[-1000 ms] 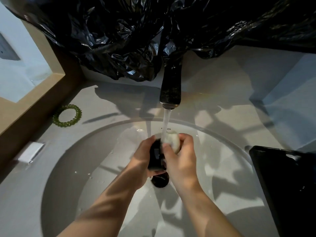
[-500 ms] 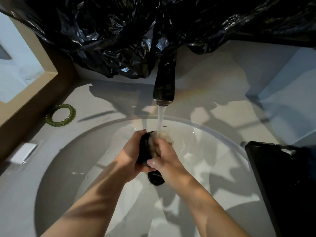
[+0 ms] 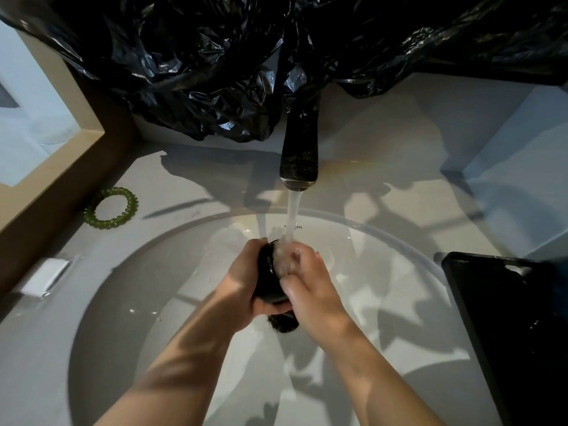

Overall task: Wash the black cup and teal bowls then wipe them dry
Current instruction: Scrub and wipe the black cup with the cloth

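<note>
My left hand [image 3: 246, 284] grips the black cup [image 3: 268, 279] from the left and holds it tilted over the white sink basin [image 3: 129, 305], under the running water. My right hand [image 3: 310, 290] presses a pale, wet sponge or cloth [image 3: 284, 259] against the cup's mouth, and the stream from the dark faucet [image 3: 298, 155] lands right on it. Much of the cup is hidden by both hands. No teal bowl is in view.
A dark drain [image 3: 284, 322] sits just below the hands. A black tray [image 3: 516, 327] stands at the sink's right edge. A green spiral hair tie [image 3: 111, 208] and a small white packet [image 3: 44, 277] lie on the left counter. Black plastic sheeting [image 3: 215, 72] hangs behind the faucet.
The pale sponge has gone from the cup's outer side to its mouth. Both hands and the cup have shifted slightly left under the stream.
</note>
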